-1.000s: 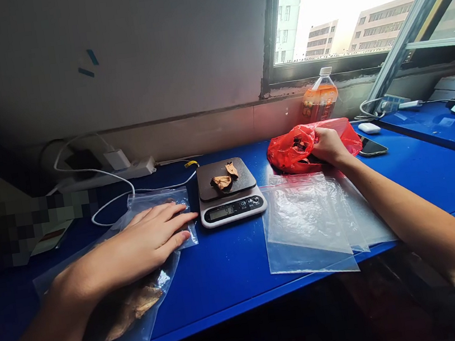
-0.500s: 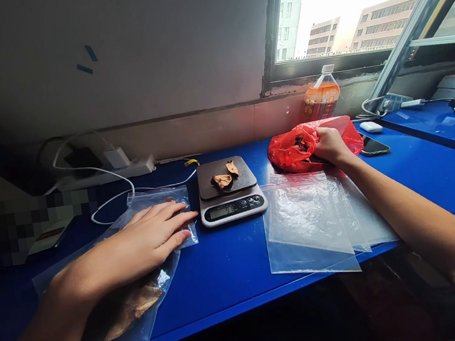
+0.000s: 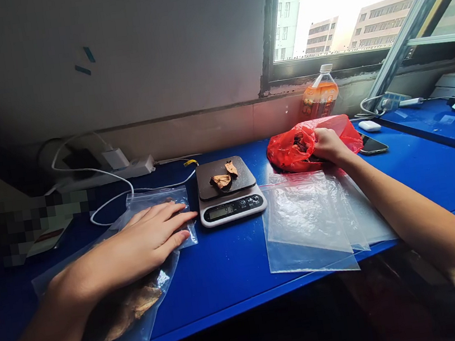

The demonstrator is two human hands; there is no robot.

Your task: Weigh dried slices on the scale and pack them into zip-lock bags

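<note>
My left hand (image 3: pixel 156 234) lies palm down with its fingers stretched out over clear zip bags (image 3: pixel 178 194). One bag (image 3: pixel 133 313) under the wrist holds brown dried pieces. Just right of the fingertips stands a kitchen scale (image 3: pixel 232 206) with a dark plate. Two brown dried pieces (image 3: pixel 221 181) rest on that plate; the display is too faint to read surely. My right hand (image 3: pixel 329 145) is in the mouth of a red plastic bag (image 3: pixel 288 153), its fingers curled and their tips hidden. Dark dried pieces show inside the red bag.
Flat clear zip bags (image 3: pixel 306 221) overlap the front edge of the blue table (image 3: pixel 218 284). Behind the red bag stands an orange drink bottle (image 3: pixel 322 95). A phone (image 3: pixel 374 144) and a white earbud case (image 3: pixel 369 126) lie at right. A white cable (image 3: pixel 100 202) loops near the power strip (image 3: pixel 142 165).
The whole view has shifted very slightly. Both hands, the scale and the bags stay as they were.
</note>
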